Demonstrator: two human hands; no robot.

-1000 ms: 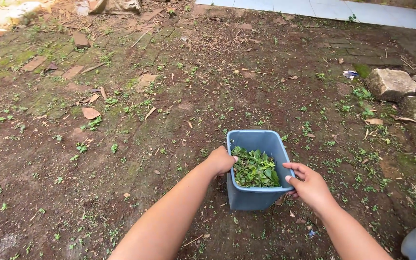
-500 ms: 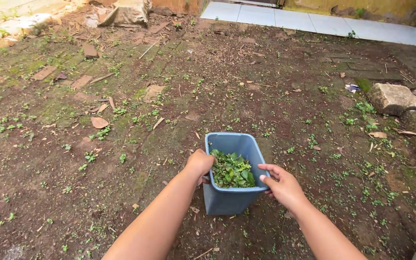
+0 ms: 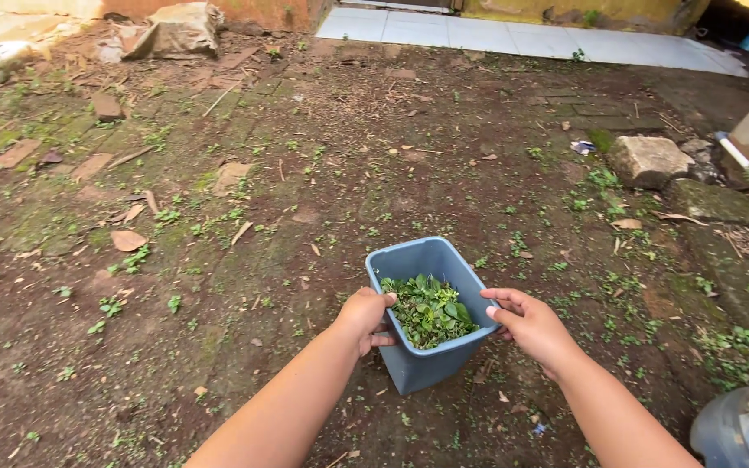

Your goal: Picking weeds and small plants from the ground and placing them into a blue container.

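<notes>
A blue rectangular plastic bin (image 3: 431,347) stands upright on bare soil, its open top facing up and its long axis running away from the person, angled slightly left. Pulled green weeds (image 3: 428,310) fill it. The left hand (image 3: 364,317) grips its left rim; the right hand (image 3: 528,325) clasps its right rim. A large stone (image 3: 648,160) lies well beyond the bin, to its right.

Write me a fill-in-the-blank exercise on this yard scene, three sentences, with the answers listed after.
1. The left hand and the right hand grip opposite sides of a blue plastic ____.
2. The bin holds pulled green ____.
3. It stands on bare ____, not on the pale tiled path far behind.

Missing words: bin; weeds; soil
</notes>
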